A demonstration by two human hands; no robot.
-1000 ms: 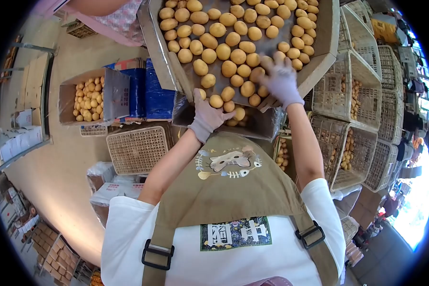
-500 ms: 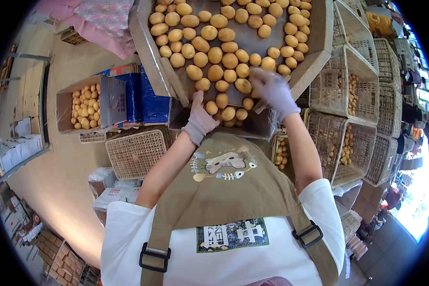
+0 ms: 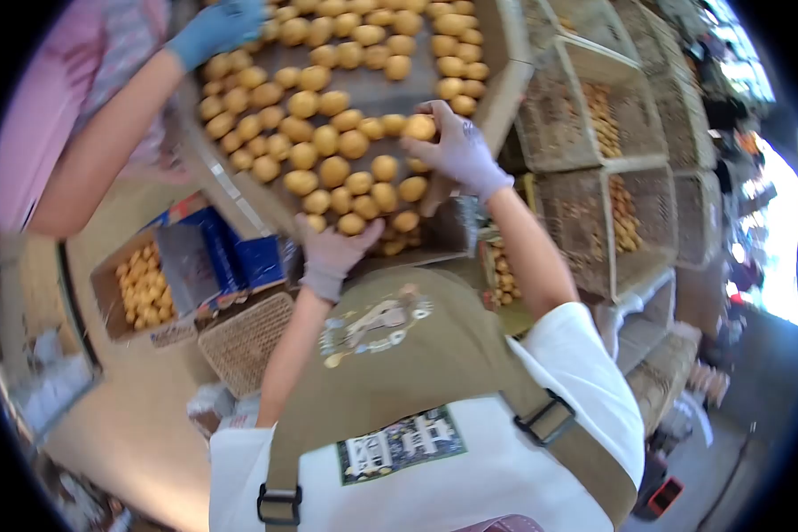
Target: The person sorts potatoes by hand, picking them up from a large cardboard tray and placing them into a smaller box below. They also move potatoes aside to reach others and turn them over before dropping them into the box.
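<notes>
Many round yellow-orange fruits [image 3: 333, 170] lie on a sorting tray [image 3: 215, 177] with raised sides. My right hand [image 3: 459, 152], in a pale thin glove, pinches one yellow-orange fruit [image 3: 419, 128] between thumb and fingers at the tray's right part. At the near end of the tray is my left hand [image 3: 335, 255], gloved too, its thumb and fingers spread beside a couple of fruits. It touches them without a visible grip. Just past the tray's narrow mouth, more fruits [image 3: 401, 241] sit in a box against my apron.
Another person's blue-gloved hand [image 3: 220, 32] reaches over the tray's far left. A carton of fruit [image 3: 179, 266] stands at left, beside an upturned woven-look crate [image 3: 246, 344]. Stacked plastic crates [image 3: 607, 226] with fruit line the right side. A small fruit-filled crate [image 3: 488, 293] sits by my right arm.
My view has swung, shifting the tray left and bringing the other person's blue-gloved hand in. My right hand, blurred over the fruits before, now holds one. My left hand stays at the tray's mouth.
</notes>
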